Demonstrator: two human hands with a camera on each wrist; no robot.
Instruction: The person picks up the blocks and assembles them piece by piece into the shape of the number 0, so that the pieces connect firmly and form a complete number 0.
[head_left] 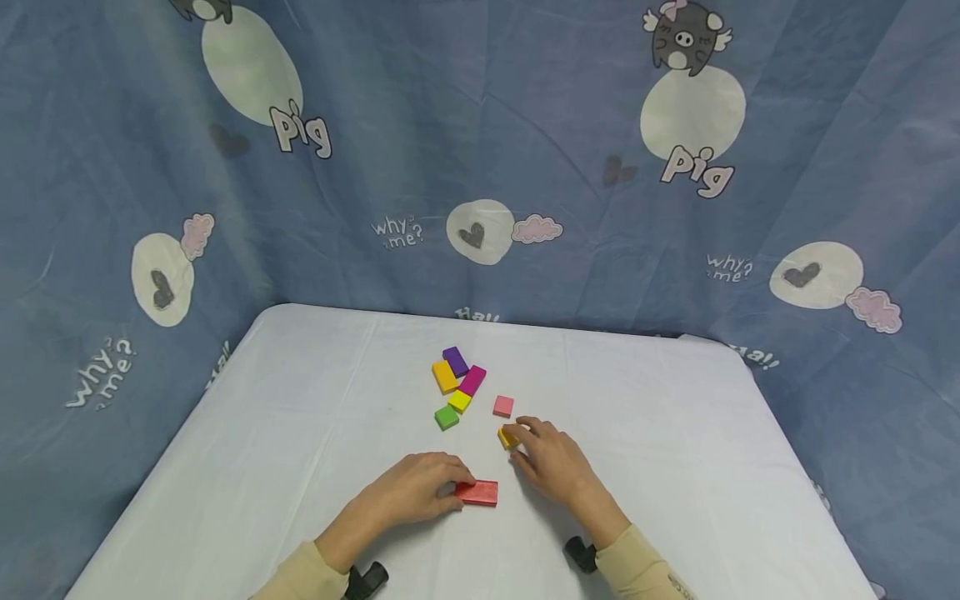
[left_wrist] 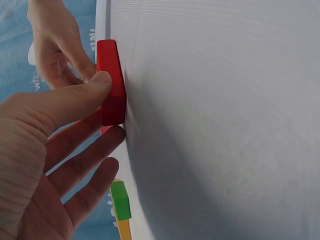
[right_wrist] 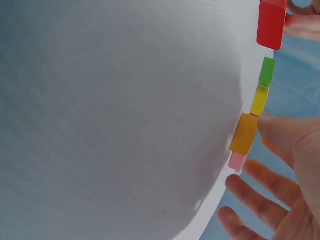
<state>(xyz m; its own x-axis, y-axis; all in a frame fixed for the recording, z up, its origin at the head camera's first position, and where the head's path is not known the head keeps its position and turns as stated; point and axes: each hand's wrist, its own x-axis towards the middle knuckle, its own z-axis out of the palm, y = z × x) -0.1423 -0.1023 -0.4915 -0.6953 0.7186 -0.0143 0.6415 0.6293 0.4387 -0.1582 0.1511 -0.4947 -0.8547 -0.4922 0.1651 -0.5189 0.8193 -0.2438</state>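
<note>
In the head view my left hand (head_left: 420, 492) pinches a red rectangular block (head_left: 477, 492) by its left end. The left wrist view shows the thumb pressed on this red block (left_wrist: 111, 82), with the other fingers behind and below it. My right hand (head_left: 553, 458) holds a small orange-yellow block (head_left: 506, 438) between thumb and index finger. In the right wrist view the thumb lies against an edge of the orange-yellow block (right_wrist: 244, 134); the index finger is partly hidden. Just beyond it lies a pink square block (head_left: 503, 407).
Farther back on the white table (head_left: 300, 417) lie a green block (head_left: 446, 417), a yellow one (head_left: 460, 402), a magenta one (head_left: 472, 381), an orange-yellow one (head_left: 445, 377) and a purple one (head_left: 455, 362). A blue printed curtain (head_left: 420, 150) hangs behind the table.
</note>
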